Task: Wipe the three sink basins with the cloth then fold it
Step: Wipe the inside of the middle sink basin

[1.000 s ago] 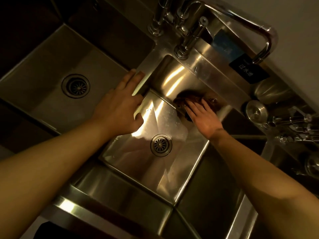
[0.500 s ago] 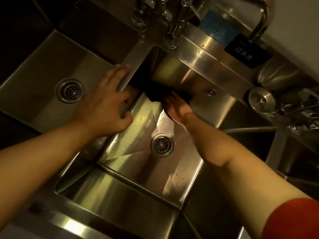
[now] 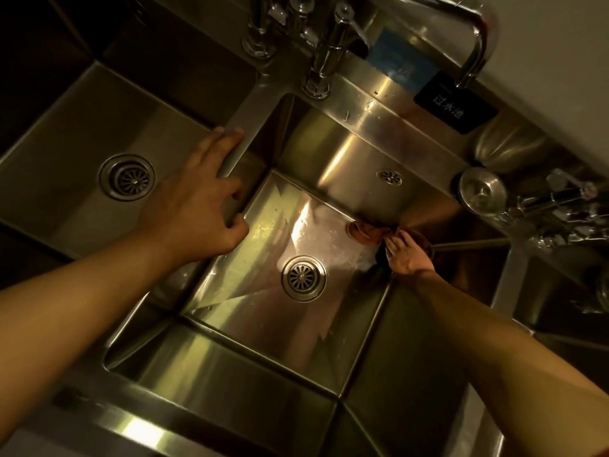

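Observation:
A dark brownish cloth (image 3: 364, 233) lies bunched in the far right corner of the middle steel basin (image 3: 349, 153), on its floor. My right hand (image 3: 407, 257) presses on the cloth there, fingers over it. My left hand (image 3: 197, 206) rests on the divider between the middle basin and the left basin (image 3: 66, 133), fingers spread, holding nothing. The middle basin's drain (image 3: 303, 278) sits near its centre, and its floor looks wet. Only a dark part of the right basin (image 3: 566, 291) shows.
Several tap stems (image 3: 321, 64) rise behind the basins, and a curved spout (image 3: 474, 44) arches at the back right. A black sign (image 3: 456, 105) and a round metal lid (image 3: 482, 189) sit on the back ledge. Shiny utensils (image 3: 566, 206) lie at the far right.
My right hand has swept the cloth from the basin's far left corner across to the far right corner. My left hand has stayed on the divider.

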`<state>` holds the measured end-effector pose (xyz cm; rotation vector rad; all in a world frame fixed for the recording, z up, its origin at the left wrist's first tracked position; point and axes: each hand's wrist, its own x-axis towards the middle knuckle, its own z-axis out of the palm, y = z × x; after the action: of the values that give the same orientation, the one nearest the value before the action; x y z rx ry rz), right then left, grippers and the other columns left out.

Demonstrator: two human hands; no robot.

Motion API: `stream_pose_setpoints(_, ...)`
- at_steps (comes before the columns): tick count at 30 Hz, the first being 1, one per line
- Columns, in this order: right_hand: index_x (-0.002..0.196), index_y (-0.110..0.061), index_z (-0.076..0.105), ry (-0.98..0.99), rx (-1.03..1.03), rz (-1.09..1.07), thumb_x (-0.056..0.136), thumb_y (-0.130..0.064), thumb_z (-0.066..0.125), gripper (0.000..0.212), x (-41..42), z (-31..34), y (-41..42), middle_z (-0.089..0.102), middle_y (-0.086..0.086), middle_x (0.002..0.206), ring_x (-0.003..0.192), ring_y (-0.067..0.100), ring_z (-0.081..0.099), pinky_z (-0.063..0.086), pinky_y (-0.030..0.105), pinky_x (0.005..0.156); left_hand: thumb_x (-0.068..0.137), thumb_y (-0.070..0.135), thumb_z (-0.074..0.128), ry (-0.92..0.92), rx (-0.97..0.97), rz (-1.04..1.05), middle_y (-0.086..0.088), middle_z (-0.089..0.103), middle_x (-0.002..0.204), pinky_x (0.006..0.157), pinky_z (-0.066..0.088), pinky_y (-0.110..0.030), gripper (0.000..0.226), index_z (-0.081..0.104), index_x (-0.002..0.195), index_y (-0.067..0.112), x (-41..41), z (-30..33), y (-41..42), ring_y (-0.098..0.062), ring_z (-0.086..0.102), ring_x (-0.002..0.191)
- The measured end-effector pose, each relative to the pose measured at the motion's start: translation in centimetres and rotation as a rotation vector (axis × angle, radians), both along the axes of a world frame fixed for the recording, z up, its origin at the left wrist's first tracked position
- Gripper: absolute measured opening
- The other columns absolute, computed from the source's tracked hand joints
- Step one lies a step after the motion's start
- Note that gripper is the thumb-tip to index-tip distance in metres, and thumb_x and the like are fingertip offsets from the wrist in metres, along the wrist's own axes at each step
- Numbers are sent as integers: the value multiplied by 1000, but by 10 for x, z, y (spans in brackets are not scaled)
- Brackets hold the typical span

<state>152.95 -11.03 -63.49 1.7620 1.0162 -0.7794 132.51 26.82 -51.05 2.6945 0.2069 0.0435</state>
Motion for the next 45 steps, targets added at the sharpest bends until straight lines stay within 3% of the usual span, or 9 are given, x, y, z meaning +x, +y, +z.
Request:
stream_pose_setpoints(7,163,-8,6,-27,145,-140,109,-16,17,56,-16,-15,28,0,8,171,158,26,3,2,50,127,74,52,56,-5,1,-4,0,18,172,93,55,-57,38,72,86,19,0,-2,1,-23,12,160)
stream_pose_setpoints(14,162,-18,18,-15,681,-708,100,-19,49,70,-42,-42,31,7,1,170,156,25,9,18,50,125,75,46,61,0,-14,22,0,20,172,97,50,-55,36,75,91,16,1,2,-3,-22,12,160)
stream_pose_setpoints(20,161,-21,26,-69,951,-1027,97,-19,52,69,-75,-68,78,9,6,170,156,29,11,19,47,124,79,39,75,68,45,53,5,14,173,96,49,-54,21,73,93,23,2,7,-6,-16,6,160)
stream_pose_setpoints(25,145,-14,54,26,1242,-877,101,-25,55,45,-98,-80,155,38,8,160,148,28,33,28,40,117,81,36,75,44,14,4,4,15,173,93,49,-50,19,71,94,22,0,7,-2,-19,6,161)
stream_pose_setpoints(28,157,-21,38,205,1192,-846,104,-29,51,55,-125,-88,192,19,3,169,154,25,18,20,45,121,80,39,70,48,26,2,5,15,173,90,50,-51,21,71,94,23,0,5,-2,-20,7,161)
stream_pose_setpoints(32,162,-25,22,338,1071,-614,105,-35,43,62,-190,-98,204,3,0,172,157,23,5,12,51,123,78,47,60,37,33,8,5,16,173,88,49,-50,26,69,90,25,1,5,-4,-22,10,160)
stream_pose_setpoints(40,160,-27,31,704,1065,-258,104,-26,49,59,-274,-91,147,18,-4,170,157,22,12,13,46,123,80,40,68,28,38,24,7,15,173,87,40,-43,20,69,93,25,0,4,-2,-20,10,160)
stream_pose_setpoints(43,162,-29,23,694,941,-112,102,-29,49,65,-257,-88,130,18,-2,170,155,26,16,22,52,118,80,37,69,18,36,24,2,18,173,106,40,-45,22,72,96,22,-1,4,-3,-22,12,160)
stream_pose_setpoints(45,163,-30,13,620,878,45,105,-35,36,63,-235,-90,125,12,-2,171,157,25,10,19,51,119,79,41,63,20,35,30,2,19,173,109,41,-46,28,73,98,22,-1,6,-5,-22,13,160)
